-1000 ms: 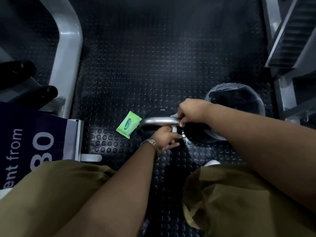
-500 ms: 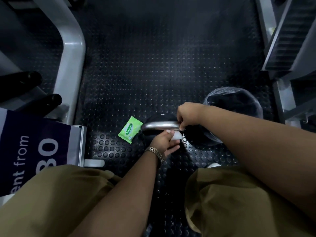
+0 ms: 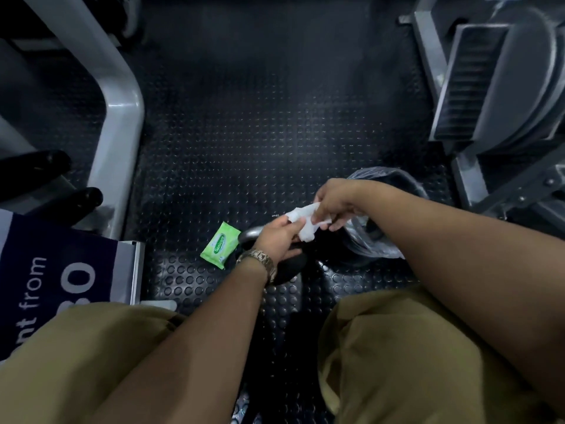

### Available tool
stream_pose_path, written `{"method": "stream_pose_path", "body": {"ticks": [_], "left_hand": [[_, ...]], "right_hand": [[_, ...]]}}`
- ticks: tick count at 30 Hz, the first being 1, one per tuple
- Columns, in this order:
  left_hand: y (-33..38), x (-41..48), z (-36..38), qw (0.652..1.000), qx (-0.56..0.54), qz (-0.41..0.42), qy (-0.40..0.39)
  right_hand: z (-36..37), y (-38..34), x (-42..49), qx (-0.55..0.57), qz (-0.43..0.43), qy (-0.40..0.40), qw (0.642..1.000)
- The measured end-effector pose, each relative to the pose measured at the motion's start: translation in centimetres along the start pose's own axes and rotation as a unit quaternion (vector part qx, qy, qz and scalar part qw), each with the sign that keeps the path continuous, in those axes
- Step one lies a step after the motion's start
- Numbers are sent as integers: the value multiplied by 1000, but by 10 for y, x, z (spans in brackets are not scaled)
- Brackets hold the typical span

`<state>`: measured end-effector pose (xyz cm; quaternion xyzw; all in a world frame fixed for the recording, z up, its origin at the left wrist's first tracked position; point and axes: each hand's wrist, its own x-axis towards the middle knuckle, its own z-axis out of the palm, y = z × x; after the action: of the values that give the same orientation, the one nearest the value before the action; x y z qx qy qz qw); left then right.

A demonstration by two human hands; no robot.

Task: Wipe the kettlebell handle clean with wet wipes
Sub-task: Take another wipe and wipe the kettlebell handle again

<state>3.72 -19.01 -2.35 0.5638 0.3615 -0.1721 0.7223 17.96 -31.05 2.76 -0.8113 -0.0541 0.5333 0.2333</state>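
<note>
- Both hands are up off the kettlebell, meeting just above it in front of the knees.
- The left hand (image 3: 279, 238) reaches in from below, thumb and fingers pinching one end of the white wet wipe (image 3: 305, 223).
- A metal wristwatch (image 3: 260, 263) sits on that wrist.
- The right hand (image 3: 339, 200) comes in from the right, knuckles up and fingers curled down, gripping the other end of the wipe.
- The wipe is crumpled between the two hands and clear of the metal.
- The kettlebell handle (image 3: 249, 234) shows as a short silver curve just left of the left hand, the rest of it hidden under the hand.
- The black kettlebell body (image 3: 289, 267) stands on the floor beneath the left wrist.
- The green wet wipes pack (image 3: 220, 244) lies flat on the floor just beside the handle, on its left.
- A bin (image 3: 394, 175) with a clear plastic liner stands behind the right forearm.
- The floor (image 3: 244, 133) is black rubber with round studs, dimly lit.
- A grey machine frame (image 3: 122, 111) bends down the left side, with two black padded rollers (image 3: 82, 197) beside it.
- A dark blue sign (image 3: 46, 270) with white lettering leans at lower left.
- A ribbed pedal (image 3: 467, 87) of a grey machine fills the upper right.
- Khaki trousers (image 3: 412, 362) cover both knees at the bottom.
</note>
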Motion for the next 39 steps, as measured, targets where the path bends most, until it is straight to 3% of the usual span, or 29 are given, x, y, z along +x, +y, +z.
{"method": "stream_pose_path", "body": {"ticks": [2,5,7,9,15,26,36,39], "left_hand": [[-2,6,-12,974,196,89,76],[-9,8,-27,851,484,165,120],[-11,5,-28,770,598,185,124],[-11,3,-29,726,645,196,134],[7,12,-35,702,678,202,85],[17,13,-35,688,694,201,69],[23,4,-28,691,701,171,43],[37,-7,-25,673,727,136,-4]], "right_hand": [[-16,10,-9,-31,-28,68,997],[-42,33,-26,-34,-77,187,979],[-55,55,-42,-42,-119,280,952],[-58,76,-54,-50,-135,348,926],[-54,136,-45,-43,-92,427,898],[-33,166,6,-135,-13,325,936],[-34,150,-14,-135,-40,316,938],[-32,135,-30,-132,-67,323,935]]}}
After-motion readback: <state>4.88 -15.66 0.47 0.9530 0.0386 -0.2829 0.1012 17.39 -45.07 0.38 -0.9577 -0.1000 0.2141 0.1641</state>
